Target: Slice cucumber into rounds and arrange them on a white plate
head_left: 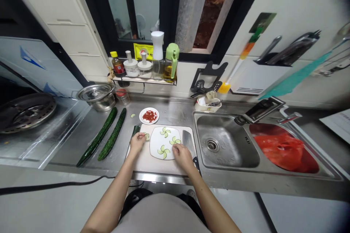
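A white plate [155, 141] lies on a pale cutting board [153, 164] and carries three pinwheels of cucumber slices [163, 151]. My left hand [137, 141] rests at the plate's left edge, fingers pinched over loose cucumber slices [147, 136] on the board. My right hand [182, 154] lies at the plate's lower right rim, fingers curled, and what they hold is hidden. A cleaver [189, 142] lies on the board just right of the plate. A cut cucumber piece [135, 130] sits at the board's upper left.
Two whole cucumbers [105, 136] lie on the steel counter to the left. A small dish of red chopped bits [149, 115] stands behind the board. A lidded pot [97, 96], a condiment shelf [144, 79], a sink [226, 142] and a red basin [284, 149] surround the area.
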The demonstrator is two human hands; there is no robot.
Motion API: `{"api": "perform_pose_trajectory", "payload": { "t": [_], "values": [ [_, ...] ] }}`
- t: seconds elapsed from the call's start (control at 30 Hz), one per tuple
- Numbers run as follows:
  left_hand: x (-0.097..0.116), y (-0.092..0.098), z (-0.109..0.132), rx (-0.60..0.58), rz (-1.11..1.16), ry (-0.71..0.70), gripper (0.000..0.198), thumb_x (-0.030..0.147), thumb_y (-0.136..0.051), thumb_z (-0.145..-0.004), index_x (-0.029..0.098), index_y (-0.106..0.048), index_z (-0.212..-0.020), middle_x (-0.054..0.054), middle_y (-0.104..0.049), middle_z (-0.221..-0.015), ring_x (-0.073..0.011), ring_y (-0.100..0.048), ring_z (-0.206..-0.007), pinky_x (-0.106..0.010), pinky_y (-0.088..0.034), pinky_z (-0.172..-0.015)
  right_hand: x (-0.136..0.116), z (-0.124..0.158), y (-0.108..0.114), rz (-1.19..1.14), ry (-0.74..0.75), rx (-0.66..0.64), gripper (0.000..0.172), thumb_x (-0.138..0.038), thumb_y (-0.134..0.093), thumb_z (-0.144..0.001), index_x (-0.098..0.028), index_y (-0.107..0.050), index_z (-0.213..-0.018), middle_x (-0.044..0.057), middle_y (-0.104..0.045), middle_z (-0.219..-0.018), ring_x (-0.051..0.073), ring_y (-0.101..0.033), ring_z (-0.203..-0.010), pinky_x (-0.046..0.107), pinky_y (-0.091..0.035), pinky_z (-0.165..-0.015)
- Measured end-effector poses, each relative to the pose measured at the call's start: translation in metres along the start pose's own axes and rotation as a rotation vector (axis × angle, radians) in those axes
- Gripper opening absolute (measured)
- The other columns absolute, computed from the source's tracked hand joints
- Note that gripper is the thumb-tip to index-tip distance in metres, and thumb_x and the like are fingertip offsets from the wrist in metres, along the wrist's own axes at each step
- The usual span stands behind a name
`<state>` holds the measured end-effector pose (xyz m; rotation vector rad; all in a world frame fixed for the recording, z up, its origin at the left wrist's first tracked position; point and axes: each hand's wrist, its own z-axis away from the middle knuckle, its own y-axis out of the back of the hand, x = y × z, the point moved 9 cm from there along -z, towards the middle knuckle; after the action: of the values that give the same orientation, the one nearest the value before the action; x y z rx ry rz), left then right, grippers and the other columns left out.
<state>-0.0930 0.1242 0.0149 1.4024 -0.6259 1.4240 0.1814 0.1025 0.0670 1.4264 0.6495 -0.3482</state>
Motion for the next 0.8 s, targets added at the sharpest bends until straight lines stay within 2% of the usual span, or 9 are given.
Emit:
{"api": "perform_pose_trajectory", "payload": {
  "t": [0.13, 0.33, 0.53, 0.67, 0.8],
  "values": [
    [0.023, -0.016, 0.007, -0.151, 0.268, -0.008, 0.036, 0.039, -0.075, -0.056, 0.015, -0.062, -0.079, -0.002, -0.064, -0.069, -0.0129, -0.059, -0.066, -0.025, -0.044, -0.067, -0.020, -0.013, 0.010, -0.054, 0.033, 0.030, 0.018, -0.026, -0.046, -0.087, -0.020, -0.063, -0.088, 0.003, -0.061, -0.080, 0.016, -0.054, -0.074, 0.024, -0.037, -0.067],
    [0.055, -0.032, 0.024, -0.270, 0.300, -0.020, 0.037, 0.039, -0.077, -0.055, 0.015, -0.064, -0.080, -0.002, -0.066, -0.075, -0.0126, -0.060, -0.070, -0.024, -0.045, -0.070, -0.061, -0.032, 0.028, -0.146, 0.155, 0.099, 0.015, -0.027, -0.049, -0.087, -0.020, -0.063, -0.090, 0.002, -0.059, -0.082, 0.015, -0.054, -0.078, 0.026, -0.040, -0.072],
    [0.064, -0.042, 0.034, -0.334, 0.262, -0.043, 0.036, 0.040, -0.076, -0.058, 0.015, -0.064, -0.081, -0.002, -0.065, -0.075, -0.0124, -0.059, -0.070, -0.024, -0.045, -0.070, -0.082, -0.037, 0.032, -0.123, 0.239, 0.115, 0.014, -0.026, -0.051, -0.088, -0.022, -0.063, -0.095, 0.003, -0.058, -0.088, 0.017, -0.054, -0.088, 0.029, -0.041, -0.079],
    [0.069, -0.047, 0.038, -0.360, 0.244, -0.066, 0.033, 0.037, -0.074, -0.058, 0.015, -0.065, -0.080, -0.002, -0.065, -0.075, -0.0125, -0.058, -0.070, -0.025, -0.046, -0.071, -0.086, -0.037, 0.026, -0.095, 0.269, 0.095, 0.016, -0.027, -0.052, -0.088, -0.023, -0.063, -0.099, 0.004, -0.057, -0.094, 0.018, -0.052, -0.093, 0.030, -0.041, -0.081],
    [0.075, -0.052, 0.045, -0.392, 0.263, -0.062, 0.030, 0.035, -0.075, -0.058, 0.015, -0.064, -0.078, -0.002, -0.064, -0.074, -0.0120, -0.057, -0.069, -0.025, -0.045, -0.071, -0.086, -0.037, 0.022, -0.094, 0.264, 0.069, 0.014, -0.026, -0.052, -0.088, -0.022, -0.063, -0.095, 0.004, -0.056, -0.096, 0.019, -0.050, -0.095, 0.030, -0.040, -0.082]
  ]
}}
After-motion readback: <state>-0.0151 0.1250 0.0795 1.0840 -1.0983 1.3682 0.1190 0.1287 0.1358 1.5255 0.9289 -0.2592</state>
